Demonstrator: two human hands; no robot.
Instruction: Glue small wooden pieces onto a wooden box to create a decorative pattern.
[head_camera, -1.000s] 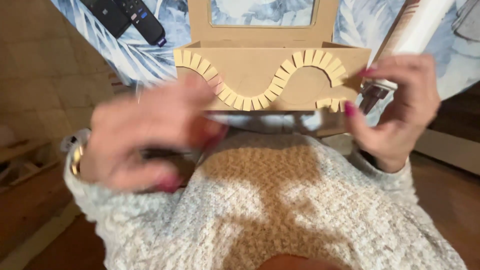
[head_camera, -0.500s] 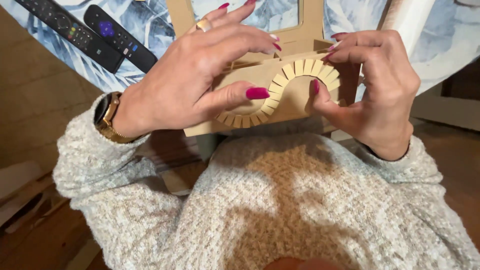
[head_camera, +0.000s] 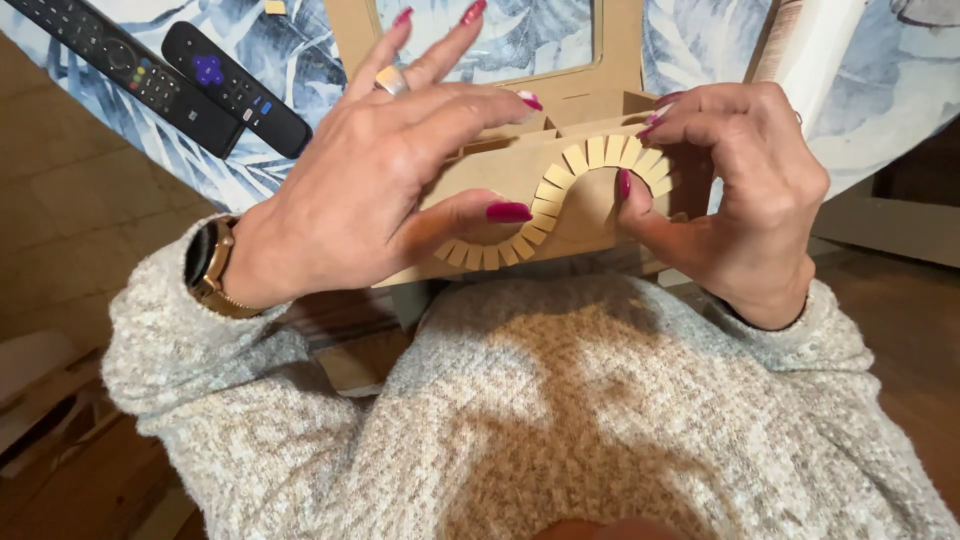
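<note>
A table covering with a blue and white leaf print (head_camera: 880, 90) fills the top of the frame, and below it a speckled grey knitted sweater (head_camera: 600, 420) takes up the whole lower half. At the upper middle, against the table's edge, sits a flat brown cardboard model (head_camera: 575, 195) with a window-like opening above and a wavy row of small pale tabs (head_camera: 545, 205) curving across its front panel. The left hand (head_camera: 370, 190) lies spread over the left part of that panel, thumb pressed on the face near the tabs and fingers fanned loosely above, so it steadies the piece rather than clenches it. The right hand (head_camera: 740, 195) curls round the right end, thumb on the front beside the tab arc and fingers over the top edge; what lies behind them probably cannot be judged from here. Two black remote controls (head_camera: 190, 75) lie side by side in the upper left. A gold-toned wristwatch (head_camera: 208, 265) sits on the left wrist.
</note>
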